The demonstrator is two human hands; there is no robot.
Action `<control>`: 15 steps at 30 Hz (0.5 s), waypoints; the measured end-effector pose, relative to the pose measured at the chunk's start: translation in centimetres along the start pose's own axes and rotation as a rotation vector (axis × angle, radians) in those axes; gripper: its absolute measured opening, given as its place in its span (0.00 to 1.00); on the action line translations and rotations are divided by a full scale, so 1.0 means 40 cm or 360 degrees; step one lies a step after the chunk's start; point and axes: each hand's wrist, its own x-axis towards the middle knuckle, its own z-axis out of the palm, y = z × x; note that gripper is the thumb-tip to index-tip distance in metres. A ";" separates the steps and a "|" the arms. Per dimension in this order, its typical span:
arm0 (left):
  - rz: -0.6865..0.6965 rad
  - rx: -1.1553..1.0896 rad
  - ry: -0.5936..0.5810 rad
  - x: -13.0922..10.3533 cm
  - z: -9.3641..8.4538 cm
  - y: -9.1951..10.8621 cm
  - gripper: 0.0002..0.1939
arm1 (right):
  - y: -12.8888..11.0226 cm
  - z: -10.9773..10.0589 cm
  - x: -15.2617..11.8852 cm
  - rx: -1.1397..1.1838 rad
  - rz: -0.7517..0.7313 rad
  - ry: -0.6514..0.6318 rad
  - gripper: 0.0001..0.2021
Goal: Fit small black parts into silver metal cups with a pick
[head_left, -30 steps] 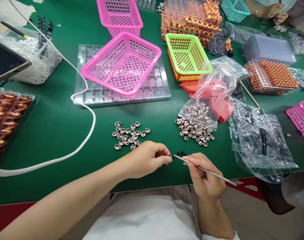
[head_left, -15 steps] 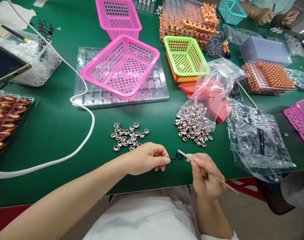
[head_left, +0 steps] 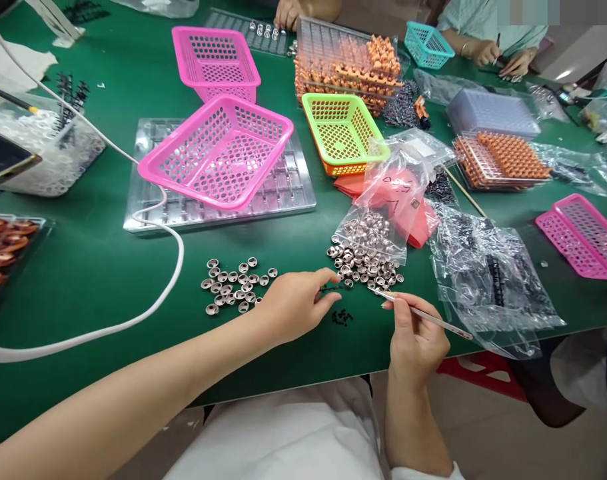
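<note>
My right hand [head_left: 418,333] grips slim silver tweezers [head_left: 428,316], whose tip points left at the near edge of a pile of small round metal cups [head_left: 368,263]. My left hand [head_left: 296,303] reaches toward the same pile, thumb and forefinger apart. Dark bits show between these fingertips; whether they touch them I cannot tell. Just below lies a small heap of tiny black parts [head_left: 342,317]. A looser group of metal cups [head_left: 236,287] is spread left of my left hand, which covers part of it.
A clear bag [head_left: 383,200] partly covers the cup pile. Behind stand a pink basket [head_left: 218,157] on a clear tray [head_left: 283,200] and a green basket [head_left: 343,127]. A white cable [head_left: 148,313] curves at left; plastic bags [head_left: 493,280] lie right. Co-workers' hands [head_left: 503,57] are at the far side.
My left hand has moved forward from the black parts to the cup pile, its pinch opened. The tweezers' tip has shifted from the black heap to the pile's edge. The view has turned slightly.
</note>
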 end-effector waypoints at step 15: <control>0.0179 0.0154 -0.0027 0.101 0.046 0.009 0.07 | 0.000 -0.004 -0.006 0.0114 0.0088 -0.0009 0.07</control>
